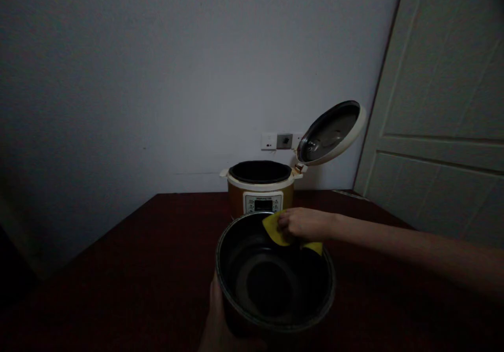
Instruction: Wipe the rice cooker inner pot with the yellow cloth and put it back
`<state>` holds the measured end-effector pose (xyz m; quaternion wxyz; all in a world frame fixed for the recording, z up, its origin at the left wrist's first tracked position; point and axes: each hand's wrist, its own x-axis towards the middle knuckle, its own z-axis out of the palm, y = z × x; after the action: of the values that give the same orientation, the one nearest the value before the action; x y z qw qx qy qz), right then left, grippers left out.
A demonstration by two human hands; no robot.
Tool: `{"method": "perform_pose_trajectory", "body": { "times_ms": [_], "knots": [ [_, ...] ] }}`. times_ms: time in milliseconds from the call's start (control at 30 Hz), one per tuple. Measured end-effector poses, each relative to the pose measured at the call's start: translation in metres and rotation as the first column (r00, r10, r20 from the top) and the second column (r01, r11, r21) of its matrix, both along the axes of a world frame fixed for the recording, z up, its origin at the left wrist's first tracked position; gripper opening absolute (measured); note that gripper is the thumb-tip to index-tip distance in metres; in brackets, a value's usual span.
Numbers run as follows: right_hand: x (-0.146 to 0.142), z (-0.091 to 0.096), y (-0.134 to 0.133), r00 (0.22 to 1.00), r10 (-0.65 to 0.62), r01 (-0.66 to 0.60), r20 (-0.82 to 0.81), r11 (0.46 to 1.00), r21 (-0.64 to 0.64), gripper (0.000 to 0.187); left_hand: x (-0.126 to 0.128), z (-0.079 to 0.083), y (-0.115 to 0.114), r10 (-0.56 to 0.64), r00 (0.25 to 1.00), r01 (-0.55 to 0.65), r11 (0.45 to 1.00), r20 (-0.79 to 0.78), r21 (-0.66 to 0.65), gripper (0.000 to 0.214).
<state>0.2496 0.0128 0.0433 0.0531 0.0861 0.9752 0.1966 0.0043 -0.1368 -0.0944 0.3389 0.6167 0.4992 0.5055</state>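
A dark inner pot (271, 281) is tilted toward me above the red-brown table. My left hand (216, 323) grips its outer wall from below at the near left. My right hand (303, 224) is closed on a yellow cloth (275, 230) pressed against the pot's far rim, part of the cloth hanging inside and part outside. Behind the pot stands a rice cooker (260, 189) with a gold body, a white control panel and an empty well; its round lid (331, 131) is hinged open to the right.
The dark table (129, 268) runs back to a pale wall with a socket plate (277, 141) behind the cooker. A white panelled door (441, 110) stands at the right. The room is dim.
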Motion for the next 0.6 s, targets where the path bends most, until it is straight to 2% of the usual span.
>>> {"method": "perform_pose_trajectory", "body": {
  "times_ms": [67, 100, 233, 300, 367, 467, 533, 600],
  "knots": [
    [-0.021, -0.003, 0.011, 0.987, 0.136, -0.145, 0.083, 0.984, 0.105, 0.018, 0.004, -0.004, 0.0, 0.088, 0.996, -0.091, 0.99, 0.03, 0.107, 0.133],
    [-0.034, -0.004, 0.016, 0.974, 0.192, -0.207, 0.122, 0.97, 0.125, 0.018, 0.005, -0.006, 0.0, 0.108, 0.994, -0.111, 0.987, 0.031, 0.118, 0.13],
    [-0.083, 0.001, 0.027, 0.922, 0.337, -0.357, 0.189, 0.93, 0.085, 0.018, 0.004, -0.013, 0.003, 0.136, 0.991, -0.136, 0.984, 0.006, 0.113, 0.129],
    [-0.094, 0.005, 0.028, 0.922, 0.334, -0.353, 0.194, 0.933, 0.069, 0.02, 0.003, -0.015, 0.005, 0.151, 0.988, -0.147, 0.98, -0.017, 0.134, 0.131],
    [-0.092, 0.005, 0.027, 0.953, 0.246, -0.262, 0.179, 0.962, 0.073, 0.023, 0.003, -0.017, 0.005, 0.17, 0.985, -0.165, 0.974, -0.022, 0.156, 0.132],
    [-0.067, 0.0, 0.018, 0.99, -0.013, 0.001, 0.139, 0.996, 0.084, 0.026, 0.004, -0.015, 0.004, 0.149, 0.989, -0.146, 0.978, -0.008, 0.15, 0.129],
    [-0.046, -0.004, 0.005, 0.968, -0.212, 0.205, 0.136, 0.977, 0.065, 0.022, 0.005, -0.012, 0.003, 0.126, 0.992, -0.124, 0.982, -0.003, 0.141, 0.126],
    [-0.03, -0.006, -0.012, 0.913, -0.37, 0.374, 0.174, 0.927, 0.01, 0.014, 0.005, -0.009, 0.001, 0.138, 0.99, -0.136, 0.983, -0.008, 0.126, 0.124]
  ]
}}
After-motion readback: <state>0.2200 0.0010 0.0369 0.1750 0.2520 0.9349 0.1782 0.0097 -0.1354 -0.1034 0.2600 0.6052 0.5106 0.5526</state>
